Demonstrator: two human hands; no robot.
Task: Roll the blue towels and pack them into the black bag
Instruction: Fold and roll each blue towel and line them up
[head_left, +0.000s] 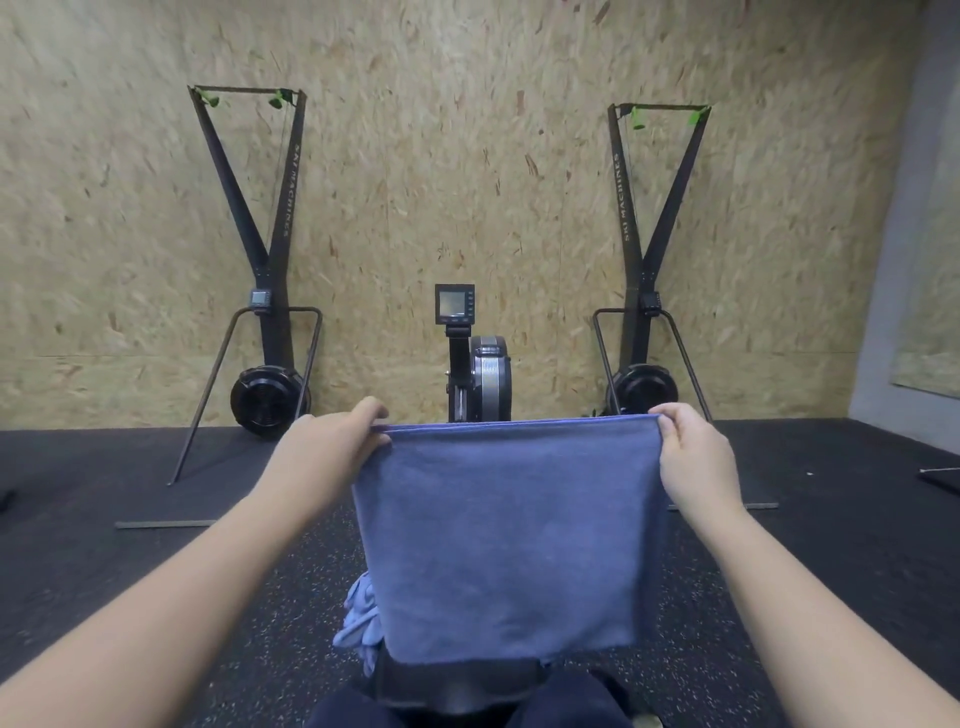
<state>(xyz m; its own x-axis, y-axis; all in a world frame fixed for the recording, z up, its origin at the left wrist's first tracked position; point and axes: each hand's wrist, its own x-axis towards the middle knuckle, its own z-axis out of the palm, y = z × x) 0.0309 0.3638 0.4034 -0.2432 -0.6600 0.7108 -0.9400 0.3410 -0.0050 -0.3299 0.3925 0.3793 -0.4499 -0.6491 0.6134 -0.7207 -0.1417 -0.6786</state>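
I hold one blue towel (511, 535) stretched flat in the air ahead of me. My left hand (332, 444) pinches its upper left corner; my right hand (693, 449) pinches its upper right corner. The cloth hangs straight down below both grips. More crumpled blue towels (361, 616) lie beneath it, at its lower left edge, above the speckled floor (156, 519).

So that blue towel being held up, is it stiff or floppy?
Probably floppy: the blue towel hangs straight down from the top edge that the left hand and right hand pinch. Likely light, since fingertip pinches carry it. Its matte, fuzzy surface suggests it won't slip easily.
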